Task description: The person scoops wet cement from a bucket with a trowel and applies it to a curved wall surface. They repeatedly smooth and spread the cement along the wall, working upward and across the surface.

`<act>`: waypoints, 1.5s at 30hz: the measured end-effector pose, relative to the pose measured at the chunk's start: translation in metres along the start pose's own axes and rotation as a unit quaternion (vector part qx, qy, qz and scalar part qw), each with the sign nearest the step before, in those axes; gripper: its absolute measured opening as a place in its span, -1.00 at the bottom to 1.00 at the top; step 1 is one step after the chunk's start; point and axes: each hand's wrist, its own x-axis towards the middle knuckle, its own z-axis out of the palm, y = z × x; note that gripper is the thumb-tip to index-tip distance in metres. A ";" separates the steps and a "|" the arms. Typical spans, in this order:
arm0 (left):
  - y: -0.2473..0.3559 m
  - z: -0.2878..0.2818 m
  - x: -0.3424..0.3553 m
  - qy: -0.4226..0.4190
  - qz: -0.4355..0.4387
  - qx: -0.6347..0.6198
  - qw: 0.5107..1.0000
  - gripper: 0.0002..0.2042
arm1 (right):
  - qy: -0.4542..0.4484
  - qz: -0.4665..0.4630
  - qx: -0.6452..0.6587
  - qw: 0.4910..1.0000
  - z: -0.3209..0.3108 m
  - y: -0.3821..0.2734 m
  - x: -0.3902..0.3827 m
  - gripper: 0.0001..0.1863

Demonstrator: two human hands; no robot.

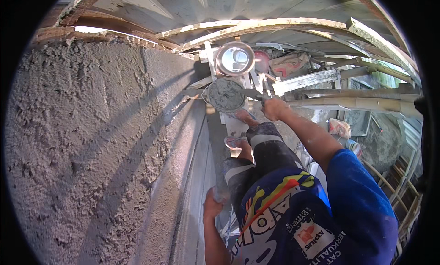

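My right hand (274,109) is closed round the handle of a trowel (252,94). Its dark blade reaches left to the rim of a round bucket of wet grey mortar (226,95). Low beside the wall, my left hand (212,206) hangs near my left knee with its fingers curled. Something greyish shows at its fingertips, too unclear to name. The wall (91,136) on my left carries rough, wet-looking grey plaster, with a smoother band along its near edge.
Beyond the mortar stands a shiny metal pot (234,58) with pale liquid inside. A reddish round container (261,61) sits beside it. Bamboo poles (357,103) and a white board (309,81) lie to the right. A paint can (353,147) stands lower down. My feet are on a narrow plank.
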 end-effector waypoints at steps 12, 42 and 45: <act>0.008 0.173 0.163 0.031 -0.211 -0.040 0.976 -0.10 | 0.047 0.000 -0.141 0.989 0.094 -0.032 0.233 -0.66; -0.002 0.182 0.176 0.033 -0.209 -0.022 0.977 -0.14 | -0.067 0.019 -0.065 0.995 0.137 0.034 0.256 -0.45; -0.004 0.181 0.176 0.045 -0.203 -0.014 0.978 -0.13 | -0.057 0.000 -0.007 0.998 0.172 0.015 0.277 -0.46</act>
